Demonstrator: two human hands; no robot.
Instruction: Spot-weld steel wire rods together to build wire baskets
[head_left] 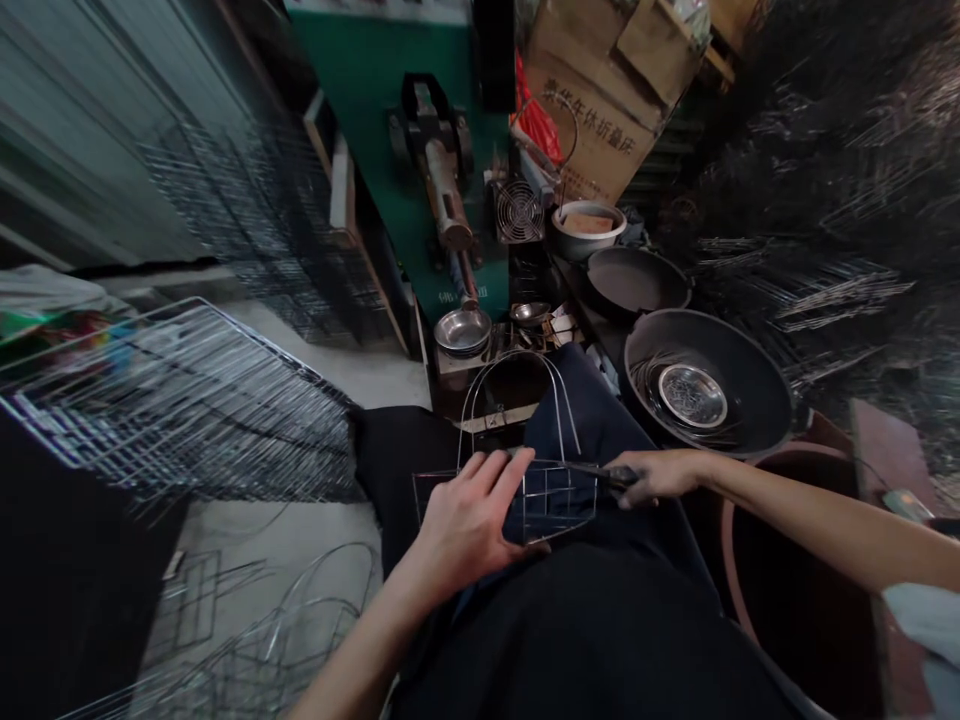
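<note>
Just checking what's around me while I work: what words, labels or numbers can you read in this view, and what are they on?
"贵华午休折叠床": large print on the cardboard box.
Smaller print below it on the box: too blurred to read.
White marking low on the green machine: seems to begin "佛"; the rest is too small to read.

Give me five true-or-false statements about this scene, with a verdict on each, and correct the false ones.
1. The left hand rests on a wire basket frame. True.
2. The right hand is empty. False: it grips a dark-handled tool at the frame.
3. The black wok is empty. False: a steel dish and bent wire lie in it.
4. Loose bent wire lies on the floor at the lower left. True.
5. Wire racks are piled to the left of the person. True.
</note>
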